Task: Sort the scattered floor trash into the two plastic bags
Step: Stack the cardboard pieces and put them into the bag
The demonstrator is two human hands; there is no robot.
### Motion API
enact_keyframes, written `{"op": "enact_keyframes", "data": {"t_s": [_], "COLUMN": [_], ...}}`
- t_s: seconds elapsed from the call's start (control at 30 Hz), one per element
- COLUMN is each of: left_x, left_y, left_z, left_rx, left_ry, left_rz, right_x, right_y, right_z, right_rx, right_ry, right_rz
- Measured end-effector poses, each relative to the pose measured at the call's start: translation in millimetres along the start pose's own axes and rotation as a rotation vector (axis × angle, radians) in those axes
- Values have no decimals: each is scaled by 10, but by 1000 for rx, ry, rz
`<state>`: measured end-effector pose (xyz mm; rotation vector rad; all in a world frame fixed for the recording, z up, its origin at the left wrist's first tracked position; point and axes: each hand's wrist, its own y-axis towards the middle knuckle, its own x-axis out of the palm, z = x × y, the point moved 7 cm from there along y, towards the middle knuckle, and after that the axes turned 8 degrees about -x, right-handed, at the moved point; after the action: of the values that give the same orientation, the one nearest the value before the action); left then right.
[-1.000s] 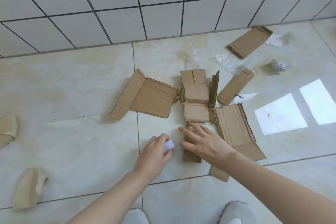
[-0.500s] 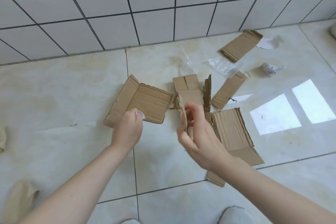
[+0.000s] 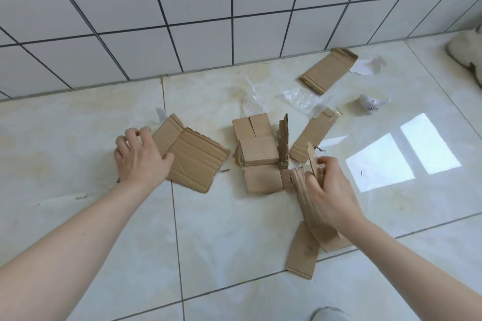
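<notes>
While I watch through the head camera, the pale tiled floor [image 3: 208,229] carries the scattered trash below a white tiled wall [image 3: 182,8]. Largest is the flat cardboard sheet [image 3: 193,156] at left; my left hand [image 3: 142,157] lies on its left end, fingers curled over the edge and thumb pressed on top, gripping it. Right of it sits a folded cardboard box piece [image 3: 259,155], partly upright. My right hand [image 3: 330,194] pinches a small cardboard scrap [image 3: 311,157] between thumb and fingers while resting on the long cardboard panel [image 3: 307,240] beneath it. Two cardboard strips lie beyond: one [image 3: 311,137] just beside the box piece, another [image 3: 327,70] near the wall. Clear plastic film [image 3: 300,99] lies between them, a torn white paper [image 3: 365,68] touches the far strip, and a crumpled wad [image 3: 367,104] sits apart at right.
</notes>
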<state>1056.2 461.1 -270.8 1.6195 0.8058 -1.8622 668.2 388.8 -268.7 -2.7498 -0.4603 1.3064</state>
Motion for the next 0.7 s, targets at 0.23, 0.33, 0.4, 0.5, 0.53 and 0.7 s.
{"op": "enact_keyframes", "data": {"t_s": [0.23, 0.33, 0.4, 0.5, 0.53, 0.7], "left_x": [59, 171, 285, 406, 416, 336], "left_y": [503, 668, 779, 926, 966, 952], "left_z": [227, 330, 346, 345, 344, 491], "left_rx": [45, 72, 40, -29, -54, -35], "left_ry": [-180, -138, -125, -93, -77, -78], "left_rz": [-130, -244, -311, -384, -402, -408], "right_x": [-71, -38, 14, 62, 64, 49], "right_y": [112, 154, 161, 149, 150, 159], "right_z": [183, 255, 320, 380, 393, 394], "right_rx": [38, 75, 114, 168, 178, 209], "right_ry": [-219, -289, -308, -320, -325, -364], "right_rz": [5, -25, -65, -105, -105, -75]}}
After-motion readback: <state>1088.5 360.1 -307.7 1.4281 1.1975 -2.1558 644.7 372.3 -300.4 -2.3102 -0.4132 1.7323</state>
